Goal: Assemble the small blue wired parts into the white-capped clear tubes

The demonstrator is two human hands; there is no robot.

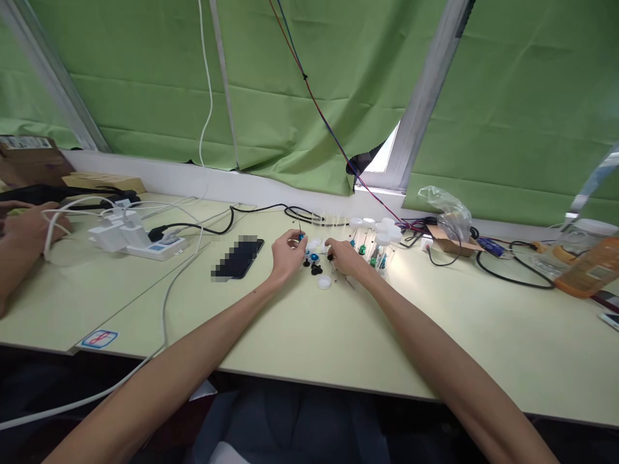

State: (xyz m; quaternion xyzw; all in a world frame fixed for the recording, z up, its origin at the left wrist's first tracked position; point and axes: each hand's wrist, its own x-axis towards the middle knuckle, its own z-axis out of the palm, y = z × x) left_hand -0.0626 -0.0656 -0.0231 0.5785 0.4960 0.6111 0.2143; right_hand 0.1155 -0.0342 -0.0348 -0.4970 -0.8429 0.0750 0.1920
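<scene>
Both my arms reach out over a pale green table (300,335). My left hand (287,254) is closed in a pinch on a small blue piece with a thin pin (300,237). My right hand (344,256) has its fingers curled down on small parts; what they hold is too small to name. Between the hands lie little black and blue caps (314,264) and a white round lid (324,282). Just behind stand several clear vials with white lids (378,240), some with green and blue bits inside.
A black phone (239,259) lies left of my left hand. Further left are a white power strip with adapters (138,240) and cables. Another person's hand (26,225) rests at the far left. A plastic bag on a cardboard tray (452,225), black cables and an orange bottle (587,267) are right.
</scene>
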